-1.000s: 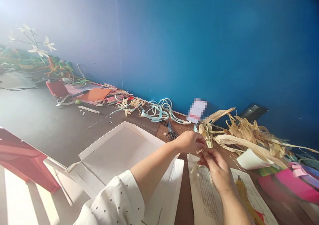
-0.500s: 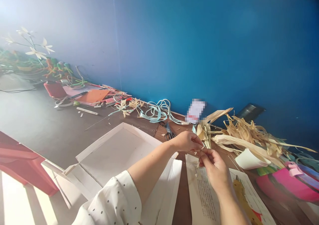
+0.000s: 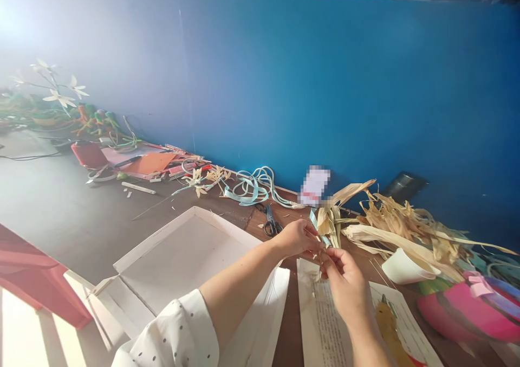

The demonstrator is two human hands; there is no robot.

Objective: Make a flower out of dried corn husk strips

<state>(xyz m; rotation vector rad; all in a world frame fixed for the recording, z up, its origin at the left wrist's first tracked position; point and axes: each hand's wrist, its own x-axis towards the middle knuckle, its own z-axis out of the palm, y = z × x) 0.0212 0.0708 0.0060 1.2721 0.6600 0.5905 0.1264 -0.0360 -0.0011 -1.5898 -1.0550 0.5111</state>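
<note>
Behind box [image 3: 170, 258]: scissors [image 3: 272, 227]; farther back, ribbon [image 3: 247, 200]. Behind it, leftward: stick [image 3: 138, 187]. Right of it: sheet [image 3: 314, 323]; farther right: husks [image 3: 402, 218], cup [image 3: 408, 268].

White glare upper left, haze beneath, sunlight stripes lower left, blue wall [image 3: 309, 90] dimmer rightward

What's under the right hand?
Paper shows on both sides of the right hand, printed text to its left. What the hand and forearm cover can't be seen.

Left grip [image 3: 298, 239] and right grip [image 3: 344, 276] close together, both pinched, left forearm [image 3: 244, 287] outstretched.
</note>
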